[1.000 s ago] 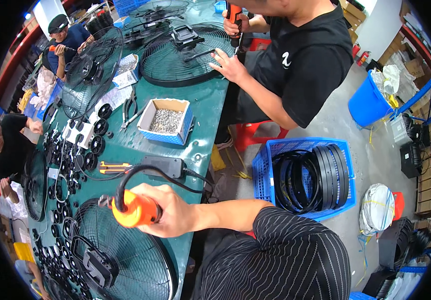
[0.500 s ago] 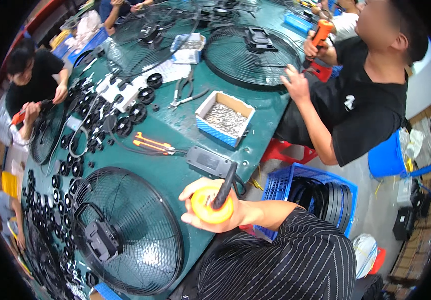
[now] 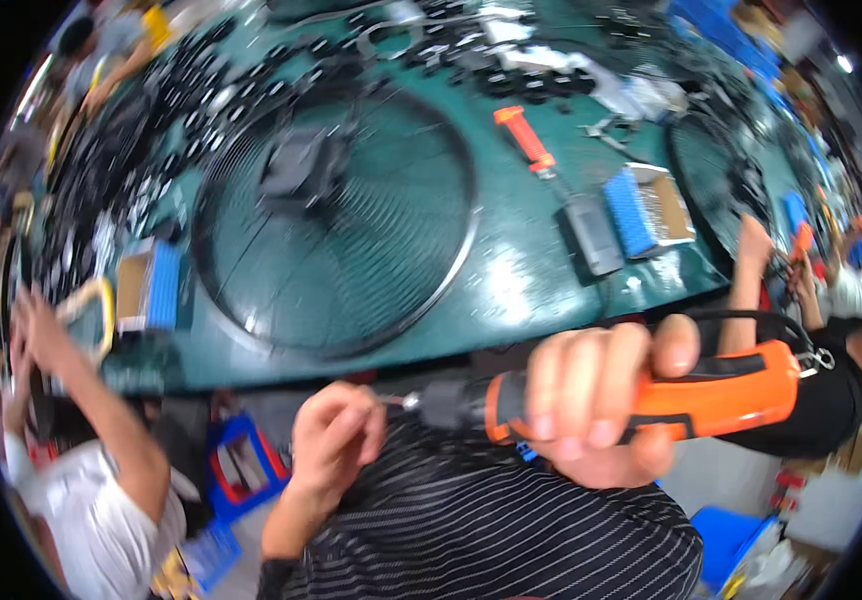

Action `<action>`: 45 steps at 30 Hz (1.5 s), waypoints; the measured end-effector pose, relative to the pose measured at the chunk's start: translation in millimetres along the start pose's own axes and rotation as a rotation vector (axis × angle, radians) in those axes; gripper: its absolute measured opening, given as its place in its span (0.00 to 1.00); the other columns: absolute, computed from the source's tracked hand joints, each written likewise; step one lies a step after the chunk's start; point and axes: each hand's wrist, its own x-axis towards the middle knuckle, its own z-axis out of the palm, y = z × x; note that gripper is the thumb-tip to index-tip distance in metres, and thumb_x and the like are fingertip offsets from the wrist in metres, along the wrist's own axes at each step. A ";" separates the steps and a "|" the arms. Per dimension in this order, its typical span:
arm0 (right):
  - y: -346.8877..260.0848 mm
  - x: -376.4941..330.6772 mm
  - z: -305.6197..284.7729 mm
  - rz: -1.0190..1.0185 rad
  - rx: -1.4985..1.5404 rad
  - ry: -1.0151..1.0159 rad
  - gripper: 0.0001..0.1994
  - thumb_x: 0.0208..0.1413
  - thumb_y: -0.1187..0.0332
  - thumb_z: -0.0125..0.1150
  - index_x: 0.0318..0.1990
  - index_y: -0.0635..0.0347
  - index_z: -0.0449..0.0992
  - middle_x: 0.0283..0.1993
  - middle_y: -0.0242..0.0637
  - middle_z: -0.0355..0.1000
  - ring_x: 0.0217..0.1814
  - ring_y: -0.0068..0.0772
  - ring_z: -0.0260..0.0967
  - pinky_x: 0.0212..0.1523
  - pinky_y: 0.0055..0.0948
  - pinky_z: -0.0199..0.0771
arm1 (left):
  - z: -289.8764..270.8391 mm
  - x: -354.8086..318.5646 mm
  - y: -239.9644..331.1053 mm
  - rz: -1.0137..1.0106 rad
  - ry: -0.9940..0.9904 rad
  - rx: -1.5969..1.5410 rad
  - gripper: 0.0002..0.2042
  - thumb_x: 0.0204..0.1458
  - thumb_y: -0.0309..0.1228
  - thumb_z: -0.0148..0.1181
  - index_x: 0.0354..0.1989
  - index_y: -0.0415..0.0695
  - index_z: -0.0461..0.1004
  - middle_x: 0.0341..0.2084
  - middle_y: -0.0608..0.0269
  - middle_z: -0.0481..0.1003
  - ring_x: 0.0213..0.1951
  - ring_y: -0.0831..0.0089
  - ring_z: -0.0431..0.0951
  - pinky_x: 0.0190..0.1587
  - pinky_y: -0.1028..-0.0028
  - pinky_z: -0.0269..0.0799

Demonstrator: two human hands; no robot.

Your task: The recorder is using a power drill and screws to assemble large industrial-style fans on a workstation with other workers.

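Note:
My right hand (image 3: 596, 400) is wrapped round an orange and black electric screwdriver (image 3: 731, 392), which lies nearly level with its bit pointing left. A cord leaves its back end. My left hand (image 3: 339, 435) is closed in a pinch right at the tip of the thin bit (image 3: 396, 400); whatever lies between the fingers is too small and blurred to make out. Beyond both hands, on the green table (image 3: 531, 310), rests a round black wire fan grille (image 3: 406, 235) with a black motor housing (image 3: 301, 170) at its middle. Neither hand touches the grille.
An orange-handled tool (image 3: 524, 138), a grey power box (image 3: 591, 235) and a blue-sided carton of small metal parts (image 3: 648, 210) lie right of the grille. Another carton (image 3: 149, 287) stands left. Black round parts crowd the far side. Co-workers sit at both sides.
The view has swung left, bringing the fan grille to the middle. My left hand has come into view at the bit. The screwdriver, earlier seen end-on, now lies sideways in my right hand.

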 end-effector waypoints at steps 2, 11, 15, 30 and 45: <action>1.2 -8.4 8.5 0.039 -0.112 0.022 0.19 0.62 0.67 0.59 0.56 0.62 0.62 0.29 0.32 0.67 0.24 0.25 0.68 0.28 0.27 0.72 | 1.0 -5.4 -7.5 -0.070 -0.047 -0.221 0.10 0.63 0.34 0.56 0.37 0.39 0.72 0.23 0.58 0.71 0.18 0.75 0.66 0.22 0.77 0.60; -11.9 -39.3 19.1 0.167 -0.186 -0.104 0.25 0.55 0.82 0.55 0.60 0.55 0.58 0.32 0.35 0.66 0.33 0.32 0.68 0.38 0.36 0.72 | -0.4 3.8 -19.9 -0.103 -0.117 -0.356 0.11 0.64 0.36 0.55 0.35 0.41 0.67 0.27 0.62 0.71 0.17 0.78 0.63 0.20 0.79 0.59; 5.5 -35.8 20.4 0.000 -0.308 -0.006 0.19 0.57 0.72 0.59 0.54 0.61 0.62 0.28 0.36 0.70 0.24 0.29 0.69 0.27 0.31 0.73 | 3.2 10.0 -14.2 -0.237 -0.086 -0.287 0.12 0.63 0.37 0.55 0.35 0.39 0.69 0.24 0.62 0.67 0.20 0.77 0.63 0.23 0.78 0.58; 19.7 -14.4 -11.4 0.051 -0.447 0.048 0.20 0.58 0.67 0.63 0.53 0.58 0.61 0.27 0.33 0.71 0.19 0.25 0.70 0.18 0.24 0.75 | 2.8 41.6 -27.1 -0.443 -0.061 -0.582 0.09 0.64 0.35 0.54 0.40 0.41 0.75 0.28 0.61 0.77 0.20 0.77 0.72 0.18 0.80 0.60; 46.2 -2.4 -32.9 0.134 -0.483 -0.001 0.22 0.56 0.67 0.66 0.54 0.58 0.62 0.26 0.30 0.71 0.17 0.23 0.68 0.20 0.23 0.76 | -5.4 64.5 -43.1 -0.545 -0.034 -0.891 0.11 0.66 0.34 0.53 0.41 0.38 0.74 0.33 0.55 0.80 0.25 0.75 0.79 0.21 0.82 0.66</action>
